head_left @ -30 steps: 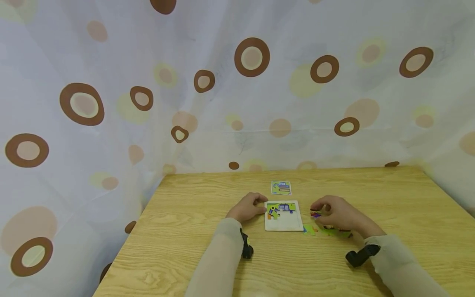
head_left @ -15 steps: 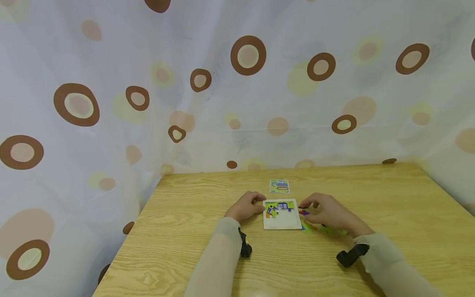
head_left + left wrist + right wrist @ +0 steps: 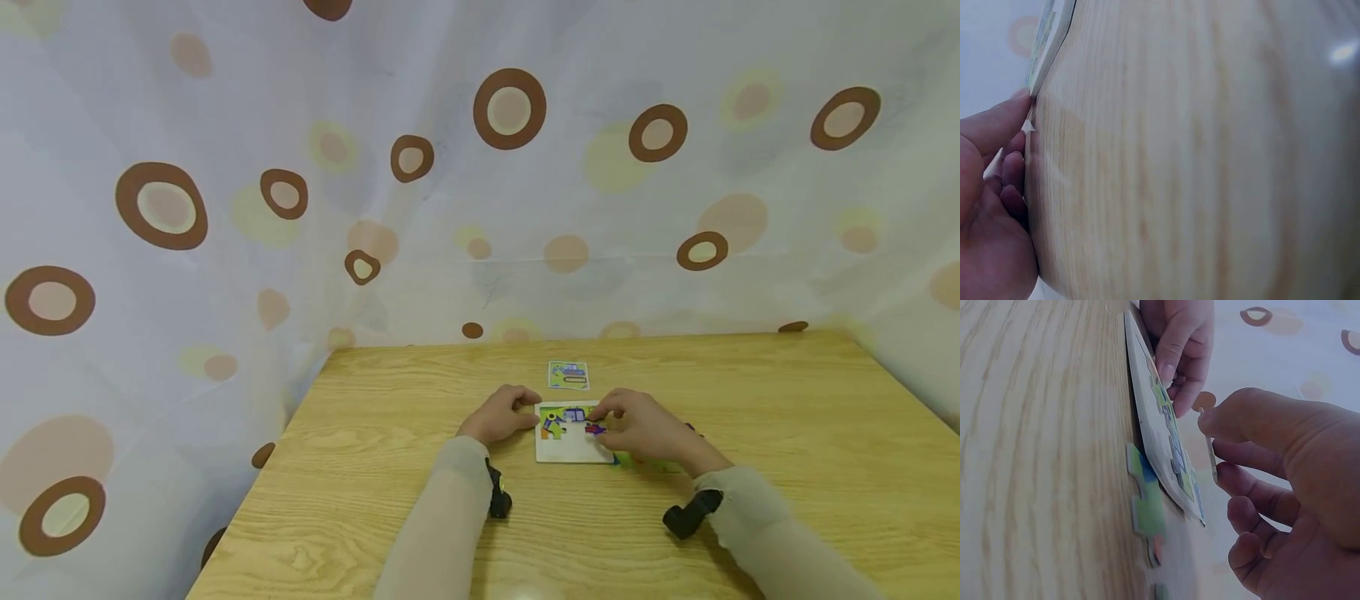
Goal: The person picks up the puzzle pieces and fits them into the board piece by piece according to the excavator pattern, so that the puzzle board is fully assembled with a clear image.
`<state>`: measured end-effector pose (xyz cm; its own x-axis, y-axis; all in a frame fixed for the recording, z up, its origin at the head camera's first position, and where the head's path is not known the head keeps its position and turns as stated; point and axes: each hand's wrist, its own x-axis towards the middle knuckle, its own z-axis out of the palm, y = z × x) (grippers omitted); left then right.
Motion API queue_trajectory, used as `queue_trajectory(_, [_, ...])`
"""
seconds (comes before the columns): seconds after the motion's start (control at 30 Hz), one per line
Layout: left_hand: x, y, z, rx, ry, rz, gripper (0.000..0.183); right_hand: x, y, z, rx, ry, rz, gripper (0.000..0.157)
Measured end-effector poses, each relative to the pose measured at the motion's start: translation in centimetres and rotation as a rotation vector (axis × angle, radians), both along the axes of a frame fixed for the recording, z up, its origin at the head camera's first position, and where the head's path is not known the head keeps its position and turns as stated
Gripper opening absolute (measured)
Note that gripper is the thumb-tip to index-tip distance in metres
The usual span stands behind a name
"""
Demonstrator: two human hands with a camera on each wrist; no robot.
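Observation:
My left hand [image 3: 501, 417] holds the left side of a white puzzle tray [image 3: 573, 452], which lies flat on the table. In the left wrist view the thumb [image 3: 1004, 122] meets the tray's edge. Several joined pieces, green, orange and blue, fill the tray's upper part; its lower part shows bare white. Over the tray's right side, my right hand [image 3: 641, 429] pinches a red and purple puzzle piece [image 3: 594, 430] between thumb and fingers. Seen from the right wrist, this piece [image 3: 1212, 456] is edge-on and raised above the tray.
Behind the tray lies a small picture card [image 3: 568, 375] showing a digger-like vehicle. Loose green puzzle pieces [image 3: 662, 467] lie right of the tray, partly hidden under my right hand. A spotted curtain [image 3: 450, 208] hangs behind the wooden table [image 3: 405, 392].
My right hand has moved left with the pinched puzzle piece, from beside the tray to over its right side. My left hand has stayed at the tray's left side.

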<state>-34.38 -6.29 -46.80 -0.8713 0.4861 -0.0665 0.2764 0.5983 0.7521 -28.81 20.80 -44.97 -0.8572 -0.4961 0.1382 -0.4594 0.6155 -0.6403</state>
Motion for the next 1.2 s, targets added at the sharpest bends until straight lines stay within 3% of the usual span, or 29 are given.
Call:
queue_trajectory(0.63, [0.2,0.1,0.3,-0.018,0.003,0.017,0.032,-1.2,-2.6,-0.6,0.001,-0.033,0.074,0.025])
queue_trajectory(1.2, [0.6,0.0,0.6,-0.013,0.002,0.019,0.031,-1.6,-3.7,-0.8,0.050,0.010,0.090,0.024])
